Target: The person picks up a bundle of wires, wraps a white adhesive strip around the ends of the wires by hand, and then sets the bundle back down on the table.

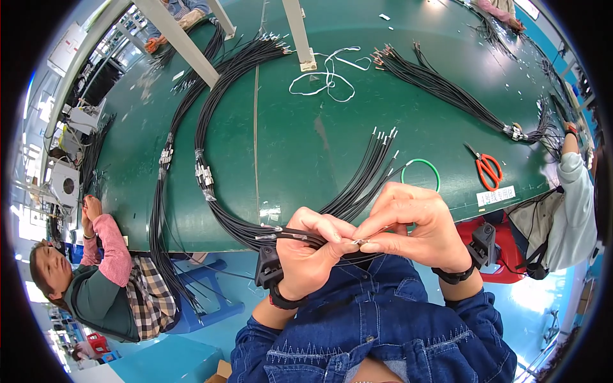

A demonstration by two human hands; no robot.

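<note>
My left hand is closed around a bundle of black wires that fans out over the green table, metal terminals at the far ends. My right hand pinches one wire's small metal tip right against the left fingers, just above my lap at the table's front edge. Both wrists carry black bands. A long black wire harness curves from my left hand up toward the back of the table.
Red-handled scissors and a green ring lie to the right. A white cord and another black wire bundle lie farther back. A person in a pink sleeve sits at the left, another in white at the right.
</note>
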